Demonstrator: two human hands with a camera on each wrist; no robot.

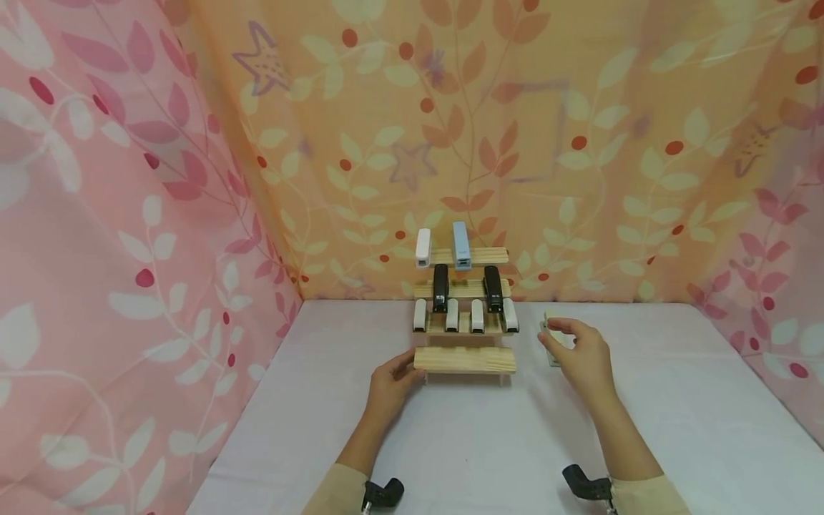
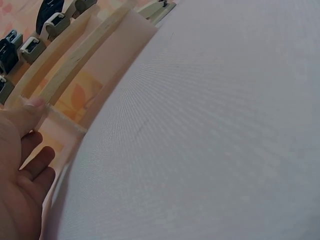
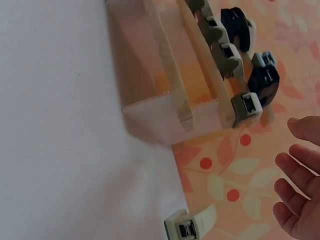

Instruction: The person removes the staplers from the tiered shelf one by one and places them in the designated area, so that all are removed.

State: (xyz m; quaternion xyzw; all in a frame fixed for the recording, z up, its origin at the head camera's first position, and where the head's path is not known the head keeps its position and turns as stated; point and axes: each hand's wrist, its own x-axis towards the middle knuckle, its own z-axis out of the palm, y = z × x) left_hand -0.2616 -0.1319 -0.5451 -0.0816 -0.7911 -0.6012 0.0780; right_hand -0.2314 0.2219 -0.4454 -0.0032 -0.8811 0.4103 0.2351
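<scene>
A tiered rack (image 1: pixel 465 360) with wooden shelves and clear side panels stands on the table. My left hand (image 1: pixel 388 388) grips the left end of its lowest shelf; the thumb (image 2: pixel 32 111) lies against that end in the left wrist view, other fingers loosely bent below. My right hand (image 1: pixel 584 357) is right of the rack over a pale stapler (image 3: pixel 187 227), partly hidden behind it in the head view. In the right wrist view the fingers (image 3: pixel 295 167) are spread and apart from this stapler. The lowest shelf holds nothing.
Several small white staplers (image 1: pixel 477 316) line the shelf above the lowest. Two black staplers (image 1: pixel 440 288) sit one tier higher. On the top shelf are a white stapler (image 1: pixel 423 247) and a light blue stapler (image 1: pixel 460 244). A patterned curtain (image 1: pixel 360 179) hangs behind the white table (image 1: pixel 450 458).
</scene>
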